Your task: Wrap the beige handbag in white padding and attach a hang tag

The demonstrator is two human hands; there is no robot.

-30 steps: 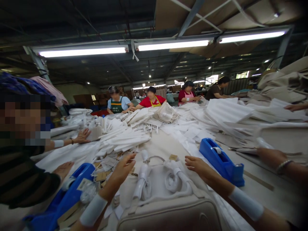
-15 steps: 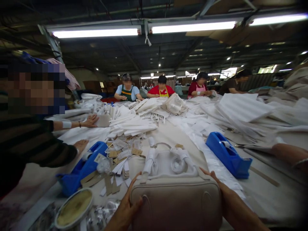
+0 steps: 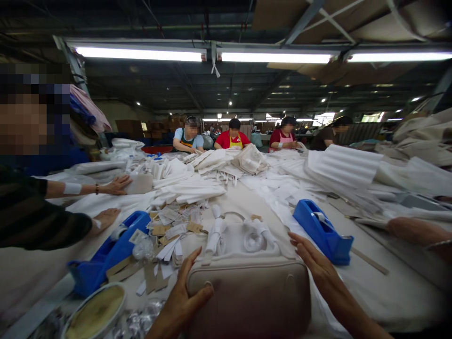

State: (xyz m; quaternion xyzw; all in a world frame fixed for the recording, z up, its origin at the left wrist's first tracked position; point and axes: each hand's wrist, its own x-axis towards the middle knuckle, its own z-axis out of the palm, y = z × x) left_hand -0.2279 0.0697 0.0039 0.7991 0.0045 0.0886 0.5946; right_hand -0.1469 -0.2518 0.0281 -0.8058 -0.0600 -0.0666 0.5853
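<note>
A beige handbag (image 3: pixel 249 296) stands upright at the table's near edge, its handles wrapped in white padding (image 3: pixel 254 238). My left hand (image 3: pixel 185 294) grips the bag's left end, thumb on the near face and fingers along the side. Beside the upper right corner is my right hand (image 3: pixel 310 259), fingers stretched out and apart, with no grip on the bag. A blue tape dispenser (image 3: pixel 323 230) sits beyond my right hand. Left of the bag lie loose paper tags (image 3: pixel 171 235) and a second blue tape dispenser (image 3: pixel 109 254).
A round dish of yellowish paste (image 3: pixel 97 310) stands at the near left. White wrapping sheets (image 3: pixel 190 183) pile up across the middle. A co-worker's hands (image 3: pixel 108 219) rest at the left, another person's hand (image 3: pixel 413 230) is at the right. Several people sit across the table.
My right hand has let go of the bag's right side and its fingers have straightened. My left hand still holds the bag. The view has shifted slightly right.
</note>
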